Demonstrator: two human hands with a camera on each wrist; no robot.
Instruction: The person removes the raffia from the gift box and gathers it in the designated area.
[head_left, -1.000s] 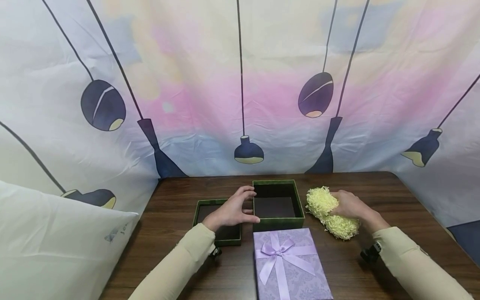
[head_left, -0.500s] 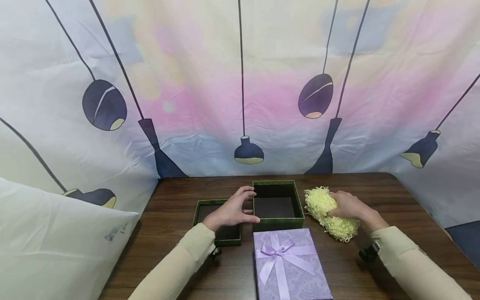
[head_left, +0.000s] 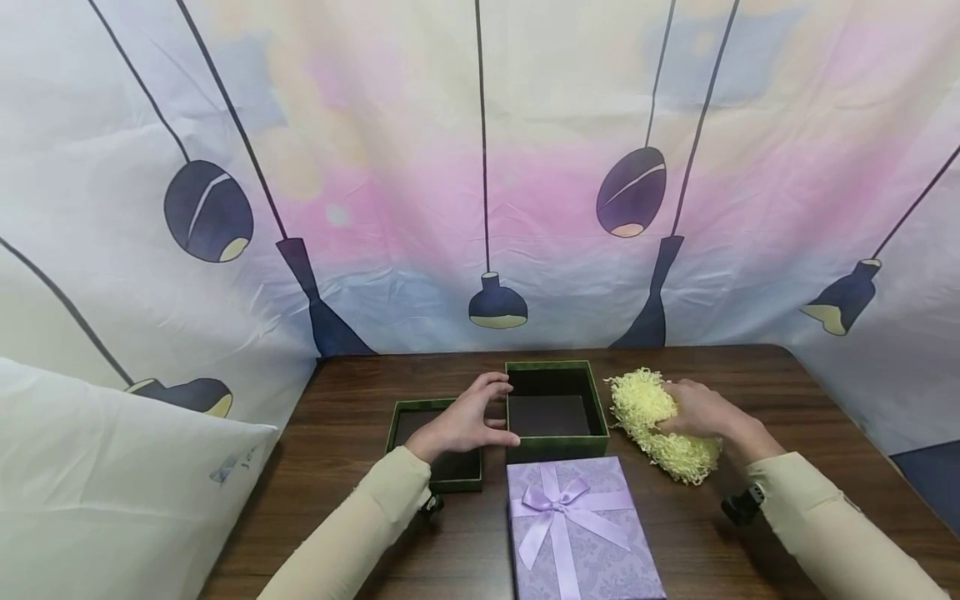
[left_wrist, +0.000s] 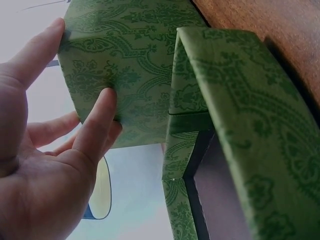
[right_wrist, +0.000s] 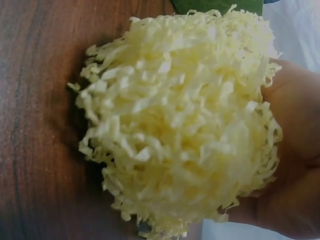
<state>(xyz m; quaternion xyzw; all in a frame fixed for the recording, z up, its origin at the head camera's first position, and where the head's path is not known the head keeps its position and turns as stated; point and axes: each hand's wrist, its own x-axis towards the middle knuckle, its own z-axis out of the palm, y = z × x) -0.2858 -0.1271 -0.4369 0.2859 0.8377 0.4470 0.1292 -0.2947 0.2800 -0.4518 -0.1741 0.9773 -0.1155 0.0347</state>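
An open-topped green patterned box [head_left: 558,447] with a dark inside stands near the back of the table. My left hand [head_left: 468,417] is at its left side, fingers spread and fairly straight. In the left wrist view, fingertips [left_wrist: 106,97] touch the box wall [left_wrist: 135,95] and the thumb [left_wrist: 50,42] reaches its edge. Right of the box lies a fluffy heap of pale yellow shredded paper [head_left: 641,400]. My right hand [head_left: 701,412] grips this heap from the right, its fingertips hidden in the strands. The shredded paper [right_wrist: 180,125] fills most of the right wrist view.
A shallow green lid [head_left: 457,485] lies left of the box, partly under my left forearm. In front of the box sits a lilac gift box [head_left: 592,558] with a ribbon bow. A white pillow [head_left: 112,492] is at the left, and a printed curtain hangs behind the table.
The shredded paper has shifted slightly and looks looser, its upper part spreading a little toward the box. My right hand stays on it. The left hand and the boxes have not moved.
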